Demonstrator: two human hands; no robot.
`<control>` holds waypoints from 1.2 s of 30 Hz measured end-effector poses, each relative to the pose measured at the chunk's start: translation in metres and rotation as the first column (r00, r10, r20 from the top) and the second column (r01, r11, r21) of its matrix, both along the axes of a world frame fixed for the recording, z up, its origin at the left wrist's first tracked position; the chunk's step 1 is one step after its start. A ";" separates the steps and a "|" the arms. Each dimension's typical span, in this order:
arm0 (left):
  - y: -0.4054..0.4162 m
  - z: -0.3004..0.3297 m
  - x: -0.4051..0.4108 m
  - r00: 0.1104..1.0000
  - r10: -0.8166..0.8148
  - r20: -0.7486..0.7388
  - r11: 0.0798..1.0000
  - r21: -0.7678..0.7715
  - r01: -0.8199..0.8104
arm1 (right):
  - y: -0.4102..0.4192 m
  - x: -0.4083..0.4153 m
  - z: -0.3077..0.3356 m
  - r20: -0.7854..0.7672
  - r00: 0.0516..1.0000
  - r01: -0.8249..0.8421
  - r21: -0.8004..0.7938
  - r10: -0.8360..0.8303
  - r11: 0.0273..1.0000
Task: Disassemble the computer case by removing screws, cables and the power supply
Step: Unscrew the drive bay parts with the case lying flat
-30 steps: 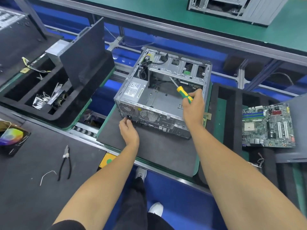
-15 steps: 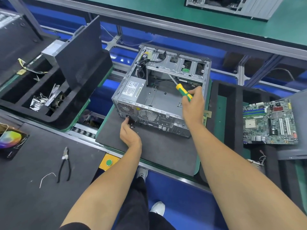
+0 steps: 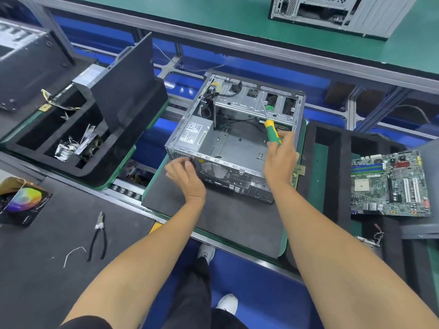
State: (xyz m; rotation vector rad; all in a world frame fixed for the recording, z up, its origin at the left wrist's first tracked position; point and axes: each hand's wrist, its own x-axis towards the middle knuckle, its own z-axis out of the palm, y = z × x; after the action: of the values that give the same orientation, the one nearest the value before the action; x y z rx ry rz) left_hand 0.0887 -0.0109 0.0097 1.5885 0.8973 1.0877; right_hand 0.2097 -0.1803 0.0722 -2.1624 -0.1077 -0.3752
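Observation:
An open grey computer case lies on a dark foam mat, its rear panel facing me. The power supply sits inside at the left, with a bundle of cables behind it. My right hand grips a green and yellow screwdriver above the case's right side, shaft pointing up and away toward the drive cage. My left hand is at the case's rear left corner, fingers curled by the power supply's back face; whether they pinch anything is unclear.
A motherboard lies on a black tray at the right. A black compartment tray with loose parts and a leaning side panel stands at the left. Pliers and a white wire scrap lie on the near-left mat. Another case sits far back.
My left hand has risen from the bottom of the rear panel to its upper left corner. My right hand has lifted the screwdriver slightly and tilted it more upright.

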 end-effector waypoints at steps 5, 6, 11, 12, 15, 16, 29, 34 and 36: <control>0.010 0.037 0.034 0.978 -0.127 -0.165 0.912 0.369 0.181 | 0.000 0.002 -0.002 -0.037 0.999 0.017 0.084 -0.014 0.996; 0.010 0.045 0.043 0.955 -0.192 -0.227 0.872 0.406 0.272 | 0.000 0.003 -0.001 -0.043 0.999 0.027 0.123 -0.021 0.992; -0.013 0.073 0.097 0.624 -0.451 -0.638 0.627 0.271 0.730 | 0.000 0.007 0.003 -0.095 0.990 0.120 0.239 -0.099 0.964; -0.020 0.075 0.108 0.546 -0.534 -0.646 0.622 0.138 0.771 | 0.001 0.009 0.004 -0.114 0.988 0.130 0.257 -0.103 0.958; -0.039 0.080 0.136 0.461 -0.806 -0.372 0.582 -0.355 0.732 | 0.000 0.023 0.011 -0.142 0.987 0.108 0.217 -0.078 0.970; -0.044 0.079 0.144 0.475 -0.842 -0.254 0.536 -0.481 0.694 | -0.001 0.030 0.015 -0.134 0.989 0.090 0.165 -0.068 0.982; -0.084 0.048 0.213 0.760 -0.564 0.322 0.315 -0.767 0.559 | -0.010 0.060 0.016 -0.141 0.971 0.196 -0.005 -0.195 0.980; -0.086 0.044 0.208 0.748 -0.573 0.336 0.302 -0.762 0.573 | -0.010 0.063 0.014 -0.133 0.971 0.196 -0.016 -0.197 0.980; -0.086 0.047 0.204 0.755 -0.568 0.329 0.298 -0.772 0.561 | -0.011 0.063 0.014 -0.141 0.971 0.197 0.001 -0.195 0.980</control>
State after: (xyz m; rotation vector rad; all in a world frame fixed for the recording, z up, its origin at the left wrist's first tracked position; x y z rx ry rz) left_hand 0.2930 -0.0965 0.0569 0.8906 0.5960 0.0236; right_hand 0.2727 -0.1913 0.0860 -2.1830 0.1894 -0.3329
